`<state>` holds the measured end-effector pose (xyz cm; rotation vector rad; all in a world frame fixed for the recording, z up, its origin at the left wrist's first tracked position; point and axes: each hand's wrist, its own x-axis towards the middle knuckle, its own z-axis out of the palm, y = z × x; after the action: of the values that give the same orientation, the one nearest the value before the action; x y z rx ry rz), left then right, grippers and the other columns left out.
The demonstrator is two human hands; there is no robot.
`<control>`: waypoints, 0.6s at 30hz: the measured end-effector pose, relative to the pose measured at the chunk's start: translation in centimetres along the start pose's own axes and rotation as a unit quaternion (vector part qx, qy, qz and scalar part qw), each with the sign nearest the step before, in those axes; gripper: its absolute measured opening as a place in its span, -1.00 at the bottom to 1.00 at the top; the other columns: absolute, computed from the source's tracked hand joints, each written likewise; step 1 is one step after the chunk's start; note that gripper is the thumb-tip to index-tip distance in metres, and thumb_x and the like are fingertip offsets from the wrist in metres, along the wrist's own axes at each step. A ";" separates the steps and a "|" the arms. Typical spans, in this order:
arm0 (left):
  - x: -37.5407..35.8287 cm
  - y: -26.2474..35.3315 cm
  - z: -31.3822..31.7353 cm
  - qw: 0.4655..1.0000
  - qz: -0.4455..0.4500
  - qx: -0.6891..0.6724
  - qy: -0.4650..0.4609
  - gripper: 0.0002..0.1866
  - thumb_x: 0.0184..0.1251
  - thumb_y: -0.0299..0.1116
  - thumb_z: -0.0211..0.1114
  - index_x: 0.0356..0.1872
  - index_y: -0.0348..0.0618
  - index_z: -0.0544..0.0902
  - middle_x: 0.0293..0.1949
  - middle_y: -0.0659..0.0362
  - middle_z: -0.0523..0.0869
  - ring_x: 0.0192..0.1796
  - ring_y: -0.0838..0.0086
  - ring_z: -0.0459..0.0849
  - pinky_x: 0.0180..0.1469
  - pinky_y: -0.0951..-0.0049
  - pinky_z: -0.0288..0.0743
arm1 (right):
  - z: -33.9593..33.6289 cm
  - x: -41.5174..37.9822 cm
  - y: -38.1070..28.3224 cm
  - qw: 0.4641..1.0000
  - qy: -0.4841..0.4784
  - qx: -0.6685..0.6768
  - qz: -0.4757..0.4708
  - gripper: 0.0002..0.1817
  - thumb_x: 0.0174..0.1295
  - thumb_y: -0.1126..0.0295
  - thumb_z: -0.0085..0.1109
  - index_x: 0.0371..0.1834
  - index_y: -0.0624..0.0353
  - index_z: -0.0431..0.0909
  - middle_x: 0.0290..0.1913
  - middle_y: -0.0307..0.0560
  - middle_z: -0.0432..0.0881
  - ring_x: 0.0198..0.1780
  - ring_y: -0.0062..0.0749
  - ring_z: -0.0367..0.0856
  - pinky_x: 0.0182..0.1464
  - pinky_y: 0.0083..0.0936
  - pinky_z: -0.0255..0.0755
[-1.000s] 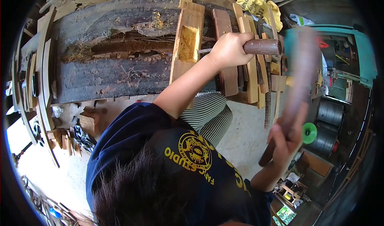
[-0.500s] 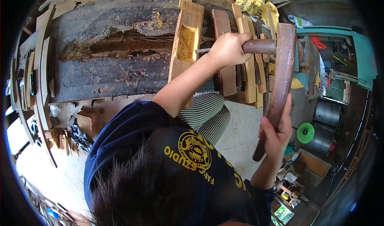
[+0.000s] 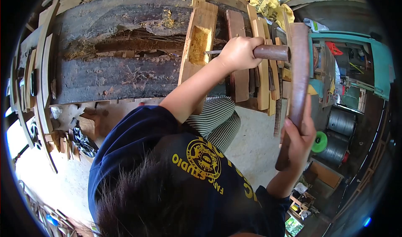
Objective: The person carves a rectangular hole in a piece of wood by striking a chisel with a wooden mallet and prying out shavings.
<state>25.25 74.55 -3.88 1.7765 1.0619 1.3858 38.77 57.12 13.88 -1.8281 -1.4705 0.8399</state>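
My left hand (image 3: 240, 52) is closed around a chisel with a dark wooden handle (image 3: 272, 52). The thin metal blade (image 3: 213, 52) reaches into a roughly cut hollow in a pale wooden block (image 3: 208, 11). My right hand (image 3: 299, 138) grips a long, curved wooden mallet (image 3: 300, 69). The mallet's upper part stands just beyond the butt of the chisel handle, with a small gap between them. The block lies across a dark, weathered timber slab (image 3: 121, 80).
Reddish and pale boards (image 3: 238, 82) lie beside the block. A yellow sack (image 3: 266, 2) sits at the back. To the right are a teal frame (image 3: 379, 61), metal drums (image 3: 341, 121) and a green round object (image 3: 320, 142). Wood strips (image 3: 44, 69) line the slab's left end.
The mallet has moved right, away from the chisel handle it was touching or nearly touching, and my right hand moved with it. The chisel stays in the hollow.
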 end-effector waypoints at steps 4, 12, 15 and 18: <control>-0.2 0.2 0.1 1.000 0.002 0.018 0.012 -0.83 -0.04 -0.29 0.32 -0.40 -0.08 0.59 -0.53 0.03 0.69 -0.41 0.10 0.71 -0.30 0.17 0.63 | -0.8 -0.6 -1.6 0.986 0.123 0.040 -0.108 -0.22 0.19 0.56 0.08 0.53 0.21 0.04 -0.28 -0.05 0.55 -0.55 -0.59 0.42 -0.52 -0.71 0.29; -1.0 0.4 -0.2 0.997 0.039 0.020 0.057 -0.74 -0.14 -0.33 0.39 -0.35 -0.10 0.59 -0.55 0.02 0.64 -0.42 0.07 0.67 -0.35 0.20 0.61 | -0.7 -1.8 -3.8 0.959 0.223 0.078 -0.159 -0.19 0.16 0.49 0.16 0.53 0.18 0.06 -0.36 0.04 0.56 -0.62 -0.57 0.45 -0.62 -0.72 0.29; -1.5 0.5 -0.4 0.993 0.065 0.009 0.095 -0.74 -0.17 -0.35 0.40 -0.37 -0.09 0.58 -0.55 0.05 0.63 -0.46 0.08 0.65 -0.40 0.20 0.57 | -1.0 -2.0 -2.8 0.968 0.187 0.084 -0.142 -0.19 0.17 0.48 0.16 0.53 0.18 0.05 -0.34 0.05 0.56 -0.62 -0.57 0.45 -0.62 -0.70 0.30; -2.1 0.7 -0.9 0.987 0.089 0.033 0.128 -0.78 -0.18 -0.35 0.38 -0.45 -0.07 0.56 -0.56 0.15 0.62 -0.49 0.19 0.65 -0.43 0.25 0.57 | -0.7 -2.0 -2.6 0.973 0.180 0.082 -0.121 -0.18 0.17 0.48 0.16 0.53 0.19 0.04 -0.35 0.04 0.55 -0.61 -0.57 0.45 -0.62 -0.68 0.31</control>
<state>24.28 72.32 -4.01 1.8112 1.1140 1.7446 37.49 55.52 16.53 -1.5436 -1.3134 0.4641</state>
